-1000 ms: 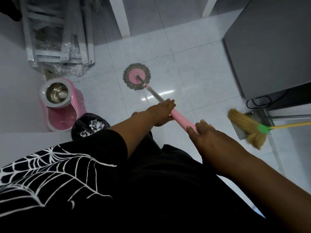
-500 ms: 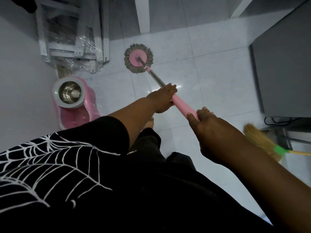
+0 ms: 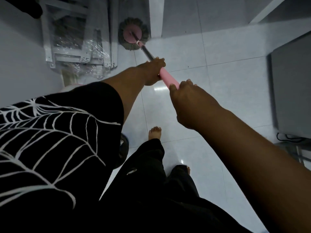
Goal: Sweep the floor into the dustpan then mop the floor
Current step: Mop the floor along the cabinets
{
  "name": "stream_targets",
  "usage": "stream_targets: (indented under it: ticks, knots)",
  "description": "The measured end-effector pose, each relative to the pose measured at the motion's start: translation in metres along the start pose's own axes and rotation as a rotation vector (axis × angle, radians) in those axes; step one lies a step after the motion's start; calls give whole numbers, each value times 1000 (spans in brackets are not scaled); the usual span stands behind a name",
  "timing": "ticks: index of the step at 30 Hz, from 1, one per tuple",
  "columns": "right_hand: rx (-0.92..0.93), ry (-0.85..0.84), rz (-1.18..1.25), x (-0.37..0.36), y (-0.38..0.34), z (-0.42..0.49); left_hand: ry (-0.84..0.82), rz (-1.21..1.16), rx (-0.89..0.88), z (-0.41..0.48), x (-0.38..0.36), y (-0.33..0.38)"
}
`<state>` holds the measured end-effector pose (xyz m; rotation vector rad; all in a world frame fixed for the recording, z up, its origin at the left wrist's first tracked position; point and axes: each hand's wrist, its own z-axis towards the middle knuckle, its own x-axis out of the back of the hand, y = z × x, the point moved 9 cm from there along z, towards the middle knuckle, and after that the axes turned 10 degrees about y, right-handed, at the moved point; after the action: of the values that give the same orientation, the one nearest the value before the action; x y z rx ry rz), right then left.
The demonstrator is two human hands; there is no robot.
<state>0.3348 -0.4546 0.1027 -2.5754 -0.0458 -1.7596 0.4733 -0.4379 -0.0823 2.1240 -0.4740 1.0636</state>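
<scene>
Mop [image 3: 147, 52] runs diagonal: pink grip [image 3: 168, 79] at the hands, head [image 3: 133, 36] pointing away and left, sat on the floor [image 3: 218, 81] squeezed between the wrapped rack [image 3: 70, 39] and a white post [image 3: 156, 15]. Left hand [image 3: 153, 71] curls round the grip's far end, right hand [image 3: 188, 98] round its near end. Open tile stretches right, up to the grey cabinet [image 3: 292, 89].
</scene>
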Motion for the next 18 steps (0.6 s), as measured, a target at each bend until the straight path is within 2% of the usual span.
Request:
stream_targets:
  ticks: [8,18]
  knots:
    - [-15,17,18,-12,-1,7,10,-15,23,6,-3,-11]
    - [13,-21,45,-39,-12,-106,10,-60,18,-78,-57,60]
